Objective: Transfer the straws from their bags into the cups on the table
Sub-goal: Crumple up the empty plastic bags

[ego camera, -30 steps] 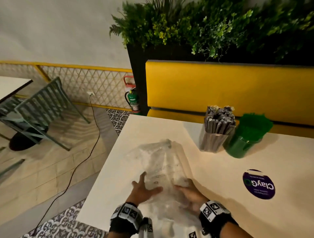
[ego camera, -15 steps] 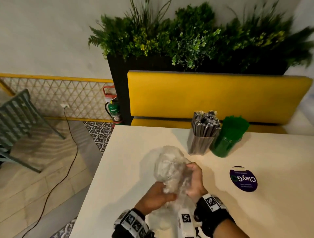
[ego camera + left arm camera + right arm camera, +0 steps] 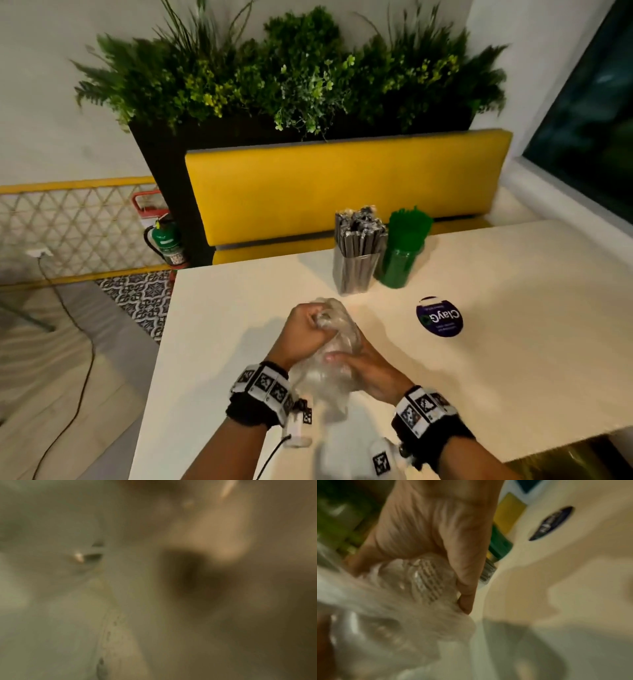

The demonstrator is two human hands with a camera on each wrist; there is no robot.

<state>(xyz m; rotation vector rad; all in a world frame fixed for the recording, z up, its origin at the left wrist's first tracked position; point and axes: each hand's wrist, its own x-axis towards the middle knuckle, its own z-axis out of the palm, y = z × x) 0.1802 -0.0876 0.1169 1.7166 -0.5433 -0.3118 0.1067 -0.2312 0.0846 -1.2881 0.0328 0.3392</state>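
While crumpled between both hands, clear plastic bag (image 3: 337, 356) sits bunched just above the near middle of the cream worktop (image 3: 513, 342). Left hand (image 3: 301, 330) fisted round the bag's upper end, fingers curled tight into the film. Right hand (image 3: 371, 368) wrapped round the lower part, fingers folded over the plastic; from the right wrist view, right hand (image 3: 436, 534) seen closing on wrinkled clear film (image 3: 399, 601), fingertips (image 3: 465, 601) pressed into it. Left wrist view too blurred to read anything. Whether any straws lie inside the bag: cannot tell.

Farther back on the worktop, two cups side by side and touching or nearly so: a clear cup (image 3: 354, 274) packed with upright grey-wrapped straws (image 3: 359, 226), and just to its right a green cup (image 3: 397, 269) packed with green straws (image 3: 409, 222). Both well apart from the hands. Round dark purple sticker (image 3: 440, 317) flat on the worktop, to the right of the hands and nearer than the cups.

Behind the worktop, yellow bench back (image 3: 342, 185) under a planter of green foliage (image 3: 291, 75). Green fire extinguisher (image 3: 166, 240) at left on the floor.
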